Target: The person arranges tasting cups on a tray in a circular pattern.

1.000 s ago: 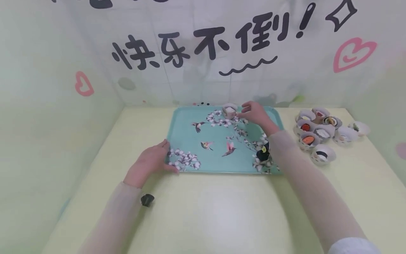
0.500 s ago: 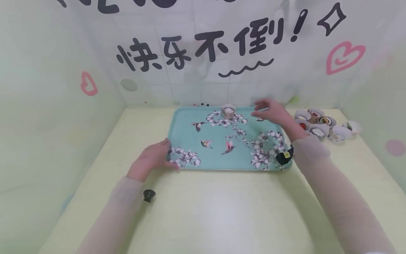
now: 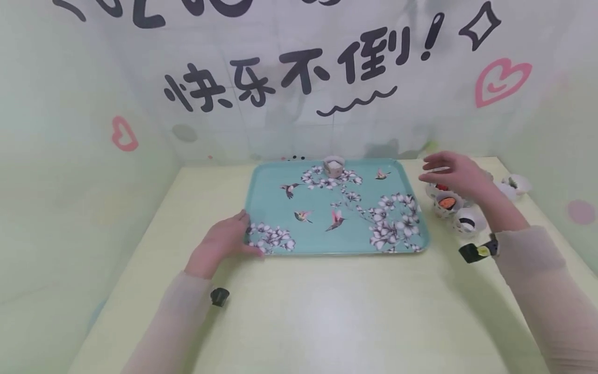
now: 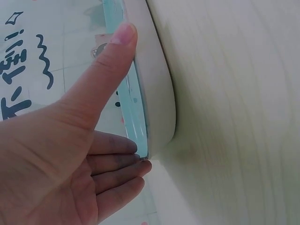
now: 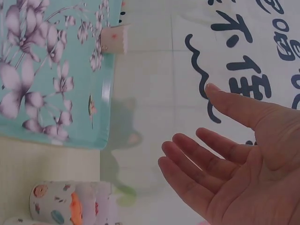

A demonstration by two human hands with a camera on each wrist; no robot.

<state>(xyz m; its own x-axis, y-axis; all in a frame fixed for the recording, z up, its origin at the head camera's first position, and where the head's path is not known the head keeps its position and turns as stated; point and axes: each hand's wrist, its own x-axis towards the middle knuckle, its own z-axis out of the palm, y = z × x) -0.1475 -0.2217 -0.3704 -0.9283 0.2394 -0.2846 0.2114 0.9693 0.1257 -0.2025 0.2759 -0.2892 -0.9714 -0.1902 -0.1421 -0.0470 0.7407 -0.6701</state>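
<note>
A turquoise tray (image 3: 317, 241) printed with white blossoms and birds lies on the table. My left hand (image 3: 221, 241) rests at its front left corner. In the left wrist view the thumb (image 4: 105, 65) lies along the tray's rim (image 4: 136, 108), with the fingers straight at the corner. One small patterned cup (image 3: 334, 169) with white contents stands at the tray's back edge. My right hand (image 3: 455, 174) holds nothing; its fingers are loosely spread above a cluster of similar cups, partly hiding them. Among these are a cup with an orange-topped piece (image 3: 447, 203) and one with a black-banded white piece (image 3: 467, 223).
More cups (image 3: 516, 184) stand at the table's right side. A wall with large black lettering (image 3: 303, 67) rises directly behind the tray. Pale side walls flank the table (image 3: 327, 311). Each wrist carries a small black device (image 3: 476, 251).
My right hand has moved away from the cup at the tray's back, rightward to above the cup cluster. That cup stays on the tray. The left hand keeps its place at the corner.
</note>
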